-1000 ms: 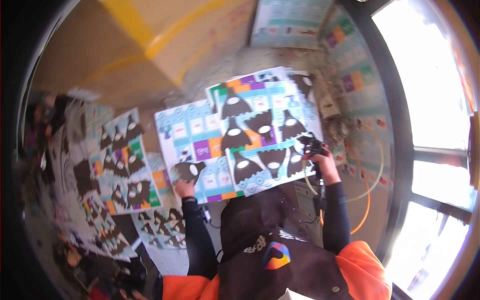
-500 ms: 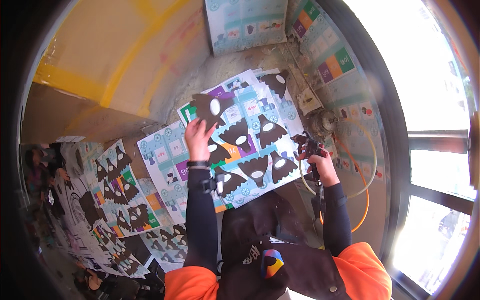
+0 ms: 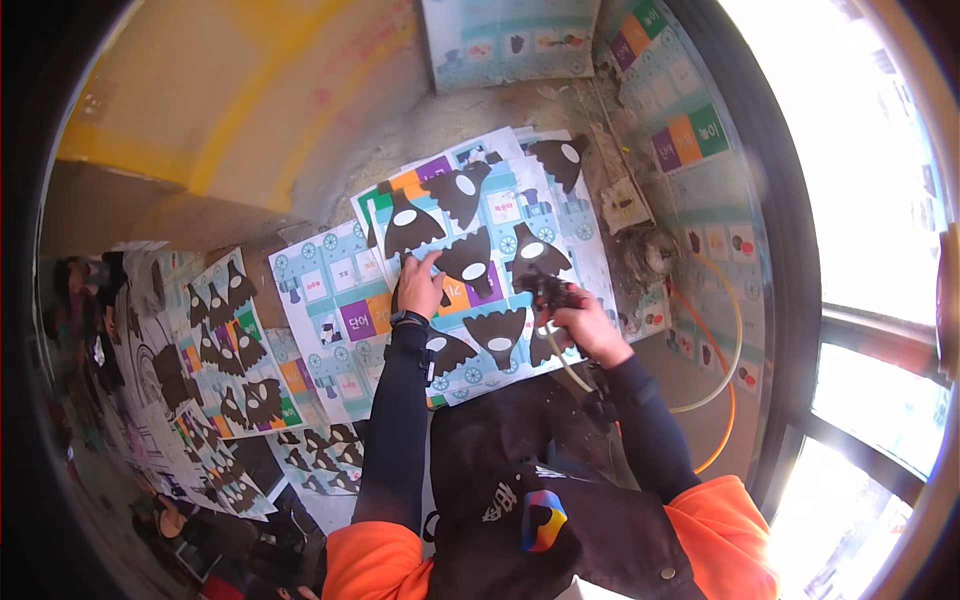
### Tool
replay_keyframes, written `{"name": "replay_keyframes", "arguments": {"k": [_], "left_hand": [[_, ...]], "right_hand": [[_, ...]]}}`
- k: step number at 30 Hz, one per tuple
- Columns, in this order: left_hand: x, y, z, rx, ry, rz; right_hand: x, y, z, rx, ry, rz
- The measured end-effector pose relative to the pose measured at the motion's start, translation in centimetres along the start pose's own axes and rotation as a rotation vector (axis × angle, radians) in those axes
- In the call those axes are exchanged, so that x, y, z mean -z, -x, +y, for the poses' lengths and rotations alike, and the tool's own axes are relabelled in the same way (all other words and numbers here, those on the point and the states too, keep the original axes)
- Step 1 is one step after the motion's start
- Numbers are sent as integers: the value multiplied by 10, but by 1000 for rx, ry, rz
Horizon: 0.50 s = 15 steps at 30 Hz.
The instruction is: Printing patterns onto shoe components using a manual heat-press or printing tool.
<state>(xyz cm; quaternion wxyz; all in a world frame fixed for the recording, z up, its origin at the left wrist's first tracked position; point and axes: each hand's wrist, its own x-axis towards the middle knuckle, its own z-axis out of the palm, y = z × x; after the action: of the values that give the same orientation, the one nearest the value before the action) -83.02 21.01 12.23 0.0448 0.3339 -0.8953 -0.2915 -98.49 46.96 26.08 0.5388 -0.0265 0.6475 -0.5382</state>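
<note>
Among the dark cutouts (image 3: 495, 325) on the printed sheets (image 3: 318, 262), one is partly hidden by the left hand (image 3: 421, 290), whose grip I cannot tell; the right hand (image 3: 592, 330), clenched round a blurred spray gun (image 3: 545, 288), partly covers another. About nine cutouts show, plus two hoses, one pale (image 3: 737, 345), one orange (image 3: 729, 405)

The left hand (image 3: 420, 288) has set down a dark cutout (image 3: 455, 193), now lying just beyond it, and drawn back slightly; the right hand (image 3: 590, 325) has swung a spray gun (image 3: 545, 290) leftward, nearer the left hand.
</note>
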Motion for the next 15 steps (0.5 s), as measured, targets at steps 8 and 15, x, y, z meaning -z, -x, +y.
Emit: {"name": "replay_keyframes", "arguments": {"k": [8,15], "left_hand": [[-15,15,-15,3,62,95],[-20,20,-15,-14,111,110]], "right_hand": [[-59,-71,5,-50,364,32],[-69,-99,29,-18,427,75]]}}
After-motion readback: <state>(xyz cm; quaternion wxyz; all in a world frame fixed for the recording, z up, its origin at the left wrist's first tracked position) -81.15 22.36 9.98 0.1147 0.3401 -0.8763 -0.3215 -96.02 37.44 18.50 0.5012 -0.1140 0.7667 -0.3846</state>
